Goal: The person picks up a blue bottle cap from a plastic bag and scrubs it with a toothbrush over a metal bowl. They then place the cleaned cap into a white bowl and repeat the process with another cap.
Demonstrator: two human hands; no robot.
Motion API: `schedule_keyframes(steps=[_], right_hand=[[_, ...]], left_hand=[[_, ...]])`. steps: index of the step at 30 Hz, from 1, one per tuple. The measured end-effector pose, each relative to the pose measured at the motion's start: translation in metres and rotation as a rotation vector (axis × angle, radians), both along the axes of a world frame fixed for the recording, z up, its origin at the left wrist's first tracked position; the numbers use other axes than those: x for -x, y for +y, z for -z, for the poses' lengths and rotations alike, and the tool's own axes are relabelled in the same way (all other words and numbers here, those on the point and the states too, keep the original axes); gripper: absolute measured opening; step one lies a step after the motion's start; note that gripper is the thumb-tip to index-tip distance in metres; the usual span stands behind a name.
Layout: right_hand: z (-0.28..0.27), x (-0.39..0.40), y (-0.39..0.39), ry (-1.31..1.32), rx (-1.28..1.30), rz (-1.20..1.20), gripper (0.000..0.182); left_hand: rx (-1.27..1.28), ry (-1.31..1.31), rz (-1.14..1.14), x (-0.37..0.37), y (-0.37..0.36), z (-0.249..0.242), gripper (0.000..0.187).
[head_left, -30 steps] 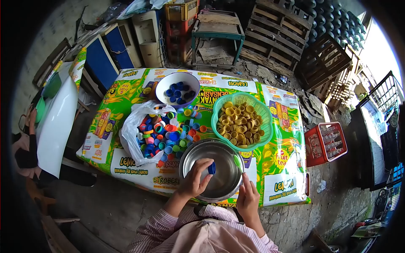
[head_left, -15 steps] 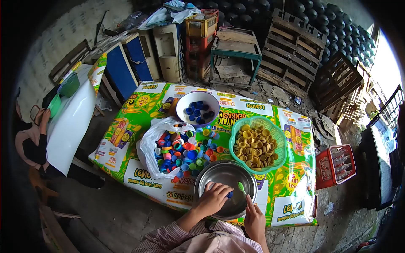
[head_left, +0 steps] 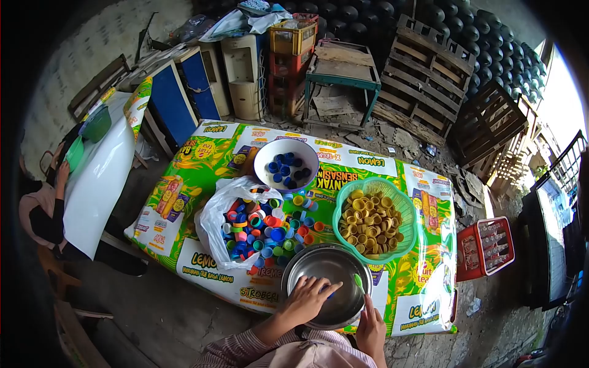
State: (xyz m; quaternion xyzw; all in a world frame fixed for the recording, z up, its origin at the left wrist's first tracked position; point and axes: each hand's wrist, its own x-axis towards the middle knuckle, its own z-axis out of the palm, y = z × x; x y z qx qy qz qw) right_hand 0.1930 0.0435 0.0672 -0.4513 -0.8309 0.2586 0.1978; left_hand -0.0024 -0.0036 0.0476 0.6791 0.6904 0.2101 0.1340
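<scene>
Over the steel bowl (head_left: pixel 294 270), my left hand (head_left: pixel 308 299) has its fingers curled round a blue bottle cap (head_left: pixel 332 295), mostly hidden under them. My right hand (head_left: pixel 370 328), at the bowl's right rim, is closed on a green toothbrush (head_left: pixel 358 281) whose head tilts up over the bowl. Just behind stands a white plastic bag (head_left: pixel 211 230) with mixed coloured caps (head_left: pixel 279 234) in it and spilling out on its right. Yellow caps (head_left: pixel 371 224) fill a green basket (head_left: pixel 408 228) to the right. Further back, a white bowl (head_left: pixel 262 159) contains several blue caps (head_left: pixel 285 165).
A printed green and white plastic sheet (head_left: pixel 165 211) covers the table. Another person (head_left: pixel 46 211) works at a white-covered table (head_left: pixel 101 178) on the left. A red crate (head_left: pixel 471 248) of bottles stands right. Wooden pallets (head_left: pixel 426 76) and a small table (head_left: pixel 343 67) are behind.
The view has shifted slightly, so the table sits a little lower. My left hand stays over the steel bowl, with less of the blue cap showing. The toothbrush remains in my right hand.
</scene>
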Motion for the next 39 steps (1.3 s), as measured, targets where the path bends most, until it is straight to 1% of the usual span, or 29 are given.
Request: schedule_keyframes(steps=[1,2,3,5,7,9,10,11,13,14,15,16,17,19,21,22,23,26,27,30,32,34,36,37,39], right_hand=[[-0.002,0.001,0.0,0.078,-0.03,0.031,0.043],[-0.007,0.002,0.001,0.054,0.058,0.045,0.045],[-0.008,0.004,0.001,0.054,0.05,0.04,0.045],[-0.009,0.007,0.001,0.023,0.053,0.03,0.045],[-0.012,0.01,-0.001,0.084,0.086,0.048,0.044],[-0.013,0.005,-0.003,0.005,0.272,0.063,0.041],[-0.008,0.005,-0.006,0.076,0.202,0.052,0.04],[-0.004,0.003,-0.006,0.079,0.197,0.056,0.04],[0.003,0.002,-0.01,0.205,0.053,0.031,0.038],[-0.003,0.003,-0.012,0.222,0.07,0.036,0.037],[-0.004,0.003,-0.014,0.221,0.073,0.051,0.037],[-0.006,0.003,-0.015,0.176,0.091,0.079,0.037],[-0.007,0.002,-0.017,0.13,0.11,0.107,0.036],[-0.003,0.0,-0.017,0.125,0.182,0.132,0.036],[0.006,0.001,-0.011,0.048,0.027,0.104,0.042],[0.006,0.0,-0.01,0.046,0.058,0.106,0.041],[0.001,0.002,-0.009,0.022,0.096,0.121,0.04],[0.0,0.004,-0.004,0.061,0.087,0.089,0.039],[0.002,0.004,-0.002,0.058,0.084,0.073,0.039],[0.001,0.005,0.0,0.047,0.091,0.038,0.042],[0.0,0.006,0.0,0.036,0.102,0.017,0.044],[-0.001,0.006,-0.001,0.028,0.128,-0.01,0.044],[-0.001,0.007,-0.003,0.059,0.084,-0.021,0.042],[-0.001,0.006,-0.004,0.086,0.044,-0.027,0.039],[0.0,0.001,-0.007,0.065,0.058,-0.016,0.039]], left_hand=[[-0.022,-0.052,0.006,0.002,0.0,-0.002,0.034],[-0.037,-0.12,0.021,0.009,0.002,0.005,0.032],[-0.045,-0.12,0.017,0.019,0.007,0.008,0.032],[-0.081,-0.202,0.038,0.049,0.024,0.005,0.029],[0.0,-0.218,-0.114,0.089,0.048,-0.001,0.028],[-0.01,-0.228,-0.233,0.132,0.077,-0.014,0.029],[-0.068,-0.309,-0.28,0.154,0.095,-0.012,0.034],[-0.119,-0.387,-0.319,0.176,0.113,-0.003,0.038],[-0.23,-0.505,-0.425,0.214,0.144,0.018,0.061],[-0.247,-0.255,-0.481,0.22,0.147,0.028,0.072],[-0.268,-0.007,-0.531,0.22,0.147,0.027,0.083],[-0.231,-0.136,-0.46,0.219,0.143,0.027,0.091],[-0.401,-0.155,-0.421,0.208,0.135,0.033,0.08],[-0.569,-0.107,-0.35,0.177,0.106,0.02,0.062],[-0.542,-0.295,-0.395,0.145,0.072,0.008,0.045],[-0.494,-0.377,-0.441,0.135,0.054,0.014,0.039],[-0.436,-0.385,-0.457,0.126,0.036,0.009,0.033],[-0.407,-0.317,-0.508,0.123,-0.002,0.016,0.024],[-0.365,-0.338,-0.538,0.125,-0.01,0.018,0.022],[-0.341,-0.13,-0.553,0.13,-0.019,0.03,0.021],[-0.344,-0.062,-0.531,0.13,-0.011,0.034,0.023],[-0.289,0.027,-0.527,0.128,0.004,0.042,0.026],[-0.287,0.087,-0.518,0.13,0.019,0.048,0.028],[-0.293,0.088,-0.518,0.131,0.023,0.052,0.028],[-0.253,0.156,-0.527,0.135,0.026,0.057,0.024]])
